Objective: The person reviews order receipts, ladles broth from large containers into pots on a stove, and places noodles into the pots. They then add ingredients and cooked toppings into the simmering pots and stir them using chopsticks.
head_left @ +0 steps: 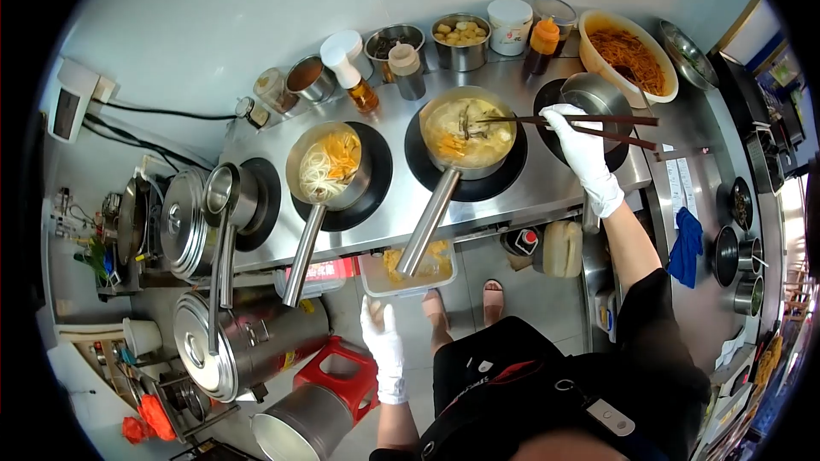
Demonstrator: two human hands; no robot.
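My right hand [582, 158], in a white glove, is closed around a pair of long dark chopsticks [628, 119]. Their tips reach left into a saucepan [502, 172] on the middle burner, which holds broth, orange shreds and dark strips. That pan's long steel handle [431, 218] points toward me. In a white glove too, my left hand [384, 346] hangs below the counter edge with its fingers apart, holding nothing. Just above it is a clear plastic tub [410, 286] with yellowish food. To the left stands another saucepan [354, 192] with white noodles and orange shreds.
A row of seasoning bottles [407, 72] and tubs lines the wall. At the back right is a large bowl [591, 34] of orange-brown shreds. Lidded stockpots [201, 350], a red stool [342, 367] and a steel bucket [303, 427] stand at left. A blue cloth [686, 248] lies at right.
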